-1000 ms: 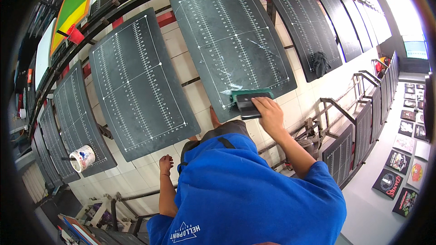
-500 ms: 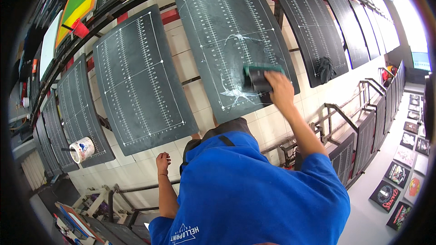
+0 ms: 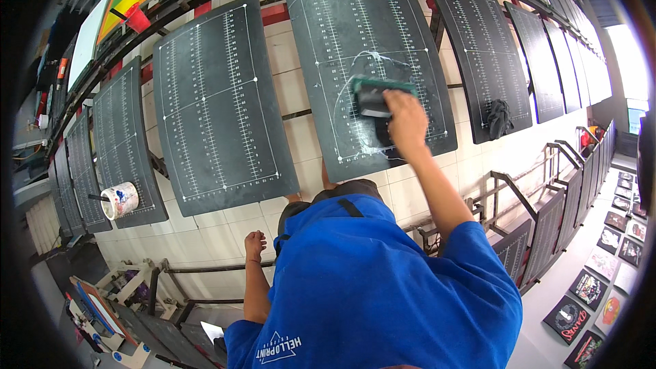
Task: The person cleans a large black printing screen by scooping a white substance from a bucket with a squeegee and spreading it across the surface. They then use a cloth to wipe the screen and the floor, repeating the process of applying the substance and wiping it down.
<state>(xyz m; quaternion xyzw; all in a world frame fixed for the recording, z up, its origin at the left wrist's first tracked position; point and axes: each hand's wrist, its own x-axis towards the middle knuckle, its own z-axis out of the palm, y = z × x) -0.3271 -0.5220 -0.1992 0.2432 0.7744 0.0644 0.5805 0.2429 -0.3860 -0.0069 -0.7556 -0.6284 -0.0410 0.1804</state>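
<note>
Right hand [image 3: 406, 120], arm extended, fingers clamped on green-edged black scraper block [image 3: 378, 93], long axis crosswise on the dark gridded printing board [image 3: 372, 61]. Left hand [image 3: 255, 243] hangs fisted, fingers together.

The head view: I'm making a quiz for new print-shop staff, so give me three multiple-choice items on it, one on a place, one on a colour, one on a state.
1. Where is the paint-smeared cup?
A. on a dark board far left
B. on the floor
C. in the left hand

2. What colour is the tool under the right hand?
A. red
B. green
C. yellow

3. How is the left hand?
A. gripping a rag
B. flat on a board
C. closed, holding nothing

Answers: 1 A, it sits on the far-left board. 2 B, its top edge is green. 3 C, the fist hangs free over the tiles.
</note>
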